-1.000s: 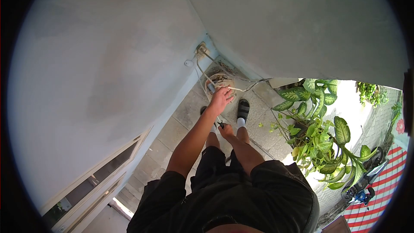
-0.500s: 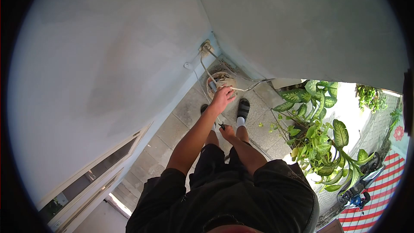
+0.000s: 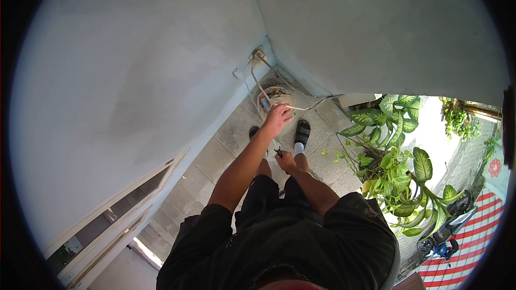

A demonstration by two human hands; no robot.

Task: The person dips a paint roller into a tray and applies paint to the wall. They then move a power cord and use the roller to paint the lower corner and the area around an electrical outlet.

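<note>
My left hand [image 3: 277,120] reaches forward over a round pot-like base [image 3: 284,98] filled with debris, with its fingers curled at a pale cable [image 3: 299,108]. The cable runs off to the right. My right hand [image 3: 286,161], lower and nearer my body, is closed around a small black tool [image 3: 278,153] with a forked outline; its exact kind is too small to tell. A thin pale strand stretches between the tool and the left hand. Pale pipes or cables [image 3: 255,77] come out of a rough hole [image 3: 259,55] low in the wall corner.
Grey-white walls [image 3: 161,48] meet in front of me. My sandalled feet [image 3: 302,132] stand on paving tiles [image 3: 328,153]. Leafy potted plants [image 3: 392,177] crowd the right side. Beyond lie a red-and-white striped surface [image 3: 451,260] and a window frame [image 3: 107,215] at lower left.
Both hands have risen slightly in view, along with a small shift of the camera. Each keeps nearly the same pose, and the black tool remains in my right hand.
</note>
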